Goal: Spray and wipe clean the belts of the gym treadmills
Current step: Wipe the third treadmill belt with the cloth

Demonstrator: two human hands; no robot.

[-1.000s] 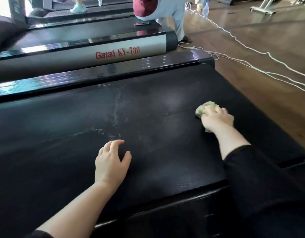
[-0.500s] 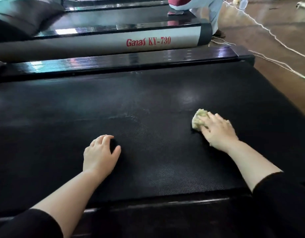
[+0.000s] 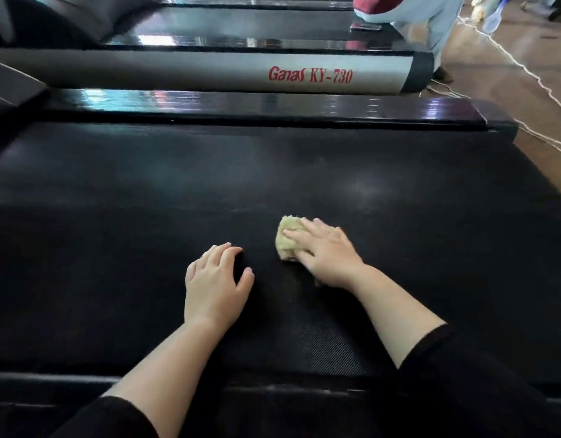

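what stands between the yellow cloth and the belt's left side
Only the left hand, resting on the black treadmill belt just left of the crumpled yellow cloth that the right hand presses.

A: The belt [image 3: 146, 248] looks matt black and rubbery, with a fine woven grain showing near the front edge.
B: The side rail [image 3: 241, 105] is glossy black, smooth, mirror-like.
A: And the cloth [image 3: 283, 248]?
B: Pale yellow, fuzzy, nubbly fabric. The neighbouring cover [image 3: 178, 71] has a satin silver finish; the floor [image 3: 481, 74] looks like wood, softly shiny.
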